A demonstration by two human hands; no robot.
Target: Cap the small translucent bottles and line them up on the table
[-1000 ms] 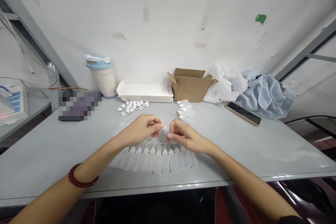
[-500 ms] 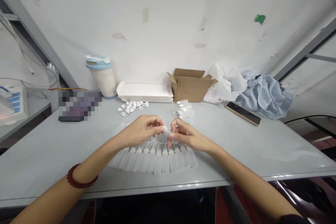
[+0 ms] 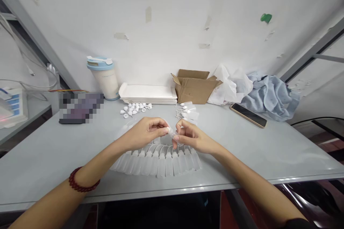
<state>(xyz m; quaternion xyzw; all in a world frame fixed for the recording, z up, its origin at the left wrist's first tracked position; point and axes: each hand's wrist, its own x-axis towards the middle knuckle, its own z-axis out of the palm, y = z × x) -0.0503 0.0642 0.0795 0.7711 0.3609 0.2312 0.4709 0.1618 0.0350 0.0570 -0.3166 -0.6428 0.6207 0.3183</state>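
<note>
Between my hands, over the middle of the table, is a small translucent plastic bottle (image 3: 172,134). My right hand (image 3: 195,138) grips its body between thumb and fingers. At the bottle's upper left end, the thumb and fingertips of my left hand (image 3: 145,133) pinch a small white cap (image 3: 168,129), mostly covered by them. Just below my hands lies a fanned row of similar translucent bottles (image 3: 161,166), with thin curved tubes at their tops. Beyond my left hand sits a pile of white caps (image 3: 133,109). A few white-capped bottles (image 3: 190,115) lie beyond my right hand.
Along the wall stand a blue-lidded cup (image 3: 103,78), stacked white trays (image 3: 149,94), an open cardboard box (image 3: 196,91), a white plastic bag (image 3: 228,86) and blue cloth (image 3: 271,96). A phone (image 3: 248,115) lies right; a pixelated dark object (image 3: 80,109) lies left.
Little differs. My right fingers have shifted slightly around the bottle, while my left hand keeps its pinch at the cap end.
</note>
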